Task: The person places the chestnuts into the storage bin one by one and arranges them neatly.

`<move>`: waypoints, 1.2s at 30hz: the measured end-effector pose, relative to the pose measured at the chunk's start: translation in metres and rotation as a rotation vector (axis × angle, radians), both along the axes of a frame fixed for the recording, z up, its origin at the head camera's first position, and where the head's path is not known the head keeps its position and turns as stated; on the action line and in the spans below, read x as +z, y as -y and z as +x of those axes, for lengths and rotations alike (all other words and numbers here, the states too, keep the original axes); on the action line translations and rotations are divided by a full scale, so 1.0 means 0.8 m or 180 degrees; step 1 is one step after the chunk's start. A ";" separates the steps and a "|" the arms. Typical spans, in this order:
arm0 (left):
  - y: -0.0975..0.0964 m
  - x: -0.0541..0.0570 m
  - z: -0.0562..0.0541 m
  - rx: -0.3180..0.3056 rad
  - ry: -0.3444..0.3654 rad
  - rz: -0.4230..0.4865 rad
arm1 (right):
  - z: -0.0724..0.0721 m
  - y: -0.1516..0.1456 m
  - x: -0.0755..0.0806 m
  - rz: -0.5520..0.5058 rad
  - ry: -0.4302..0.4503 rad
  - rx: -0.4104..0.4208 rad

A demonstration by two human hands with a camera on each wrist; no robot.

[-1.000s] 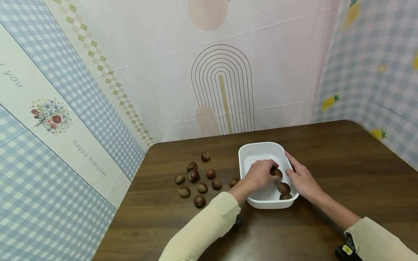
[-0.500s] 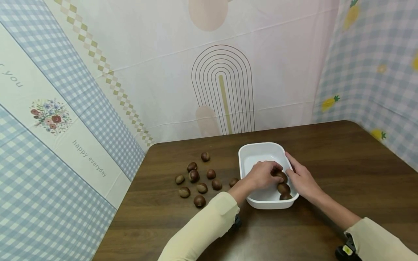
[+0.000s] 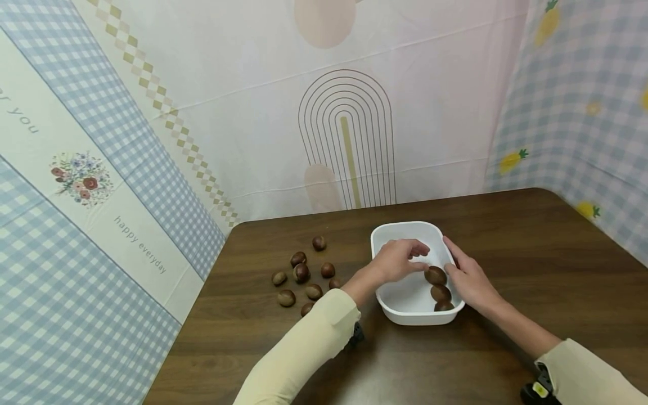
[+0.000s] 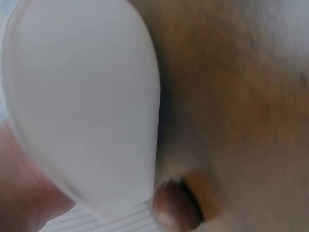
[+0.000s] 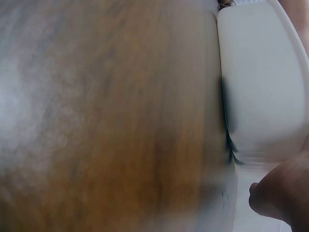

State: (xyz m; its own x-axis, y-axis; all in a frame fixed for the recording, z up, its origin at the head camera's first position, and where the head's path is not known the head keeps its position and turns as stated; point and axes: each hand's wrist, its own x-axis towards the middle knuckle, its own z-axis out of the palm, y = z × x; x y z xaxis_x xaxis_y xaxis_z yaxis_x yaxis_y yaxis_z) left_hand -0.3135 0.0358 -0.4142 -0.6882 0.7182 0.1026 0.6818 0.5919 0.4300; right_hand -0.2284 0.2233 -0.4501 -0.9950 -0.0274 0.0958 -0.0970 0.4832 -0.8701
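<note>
A white rectangular dish (image 3: 411, 304) stands on the table, with three brown chestnuts (image 3: 440, 293) lined up along its right inner wall. Over the left part of the dish hovers my left hand (image 3: 396, 261), fingers loosely bent and thumb apart, holding nothing. Its thumb tip is close to the farthest chestnut of the row. My right hand (image 3: 471, 281) holds the right rim, thumb on top and fingers along the outer side. In the left wrist view the outside of the dish (image 4: 87, 106) fills much of the frame, with a chestnut (image 4: 176, 205) beside it.
Several loose chestnuts (image 3: 301, 273) lie scattered on the brown wooden table (image 3: 506, 242) left of the dish, some partly behind my left forearm. A printed cloth (image 3: 435, 129) hangs behind the table, and checked cloth (image 3: 582, 129) hangs on the right.
My left hand set a chestnut behind the other two in the dish and let go of it. It then drew back to the left, fingers spread. The right hand stayed on the rim.
</note>
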 end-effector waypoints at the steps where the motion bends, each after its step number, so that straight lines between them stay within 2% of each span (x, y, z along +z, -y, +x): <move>1: 0.003 0.002 -0.003 -0.0030 0.0013 0.0023 | 0.000 0.000 0.000 -0.0008 0.0004 -0.0001; 3: 0.009 0.007 -0.008 -0.0121 0.0101 0.0113 | 0.000 -0.001 0.000 -0.0027 0.0007 0.0001; 9: 0.032 0.013 -0.026 -0.0422 0.0664 0.0537 | 0.000 0.000 0.001 -0.0076 0.0030 0.0042; 13: 0.051 0.014 -0.038 -0.0439 0.0605 0.0629 | 0.001 -0.001 0.001 -0.0071 0.0060 0.0034; 17: 0.072 0.013 -0.049 -0.0200 0.0358 0.0638 | 0.002 -0.001 0.001 -0.0060 0.0068 0.0026; 26: 0.130 0.009 -0.074 0.0483 0.0125 0.0863 | 0.002 -0.001 0.002 -0.0062 0.0042 0.0036; 31: 0.156 0.004 -0.085 0.0808 -0.0045 0.0779 | 0.002 -0.002 0.002 -0.0042 0.0057 0.0018; 36: 0.173 -0.004 -0.091 0.1158 -0.0102 0.0607 | 0.001 -0.001 0.001 -0.0043 0.0054 0.0030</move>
State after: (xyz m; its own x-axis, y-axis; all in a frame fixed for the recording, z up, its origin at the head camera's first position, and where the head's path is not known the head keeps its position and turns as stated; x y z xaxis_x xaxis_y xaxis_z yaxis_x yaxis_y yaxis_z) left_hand -0.3863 -0.1026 -0.4171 -0.8881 0.3945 0.2357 0.4574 0.7087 0.5372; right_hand -0.2280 0.2241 -0.4492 -0.9962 -0.0356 0.0794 -0.0868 0.4705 -0.8781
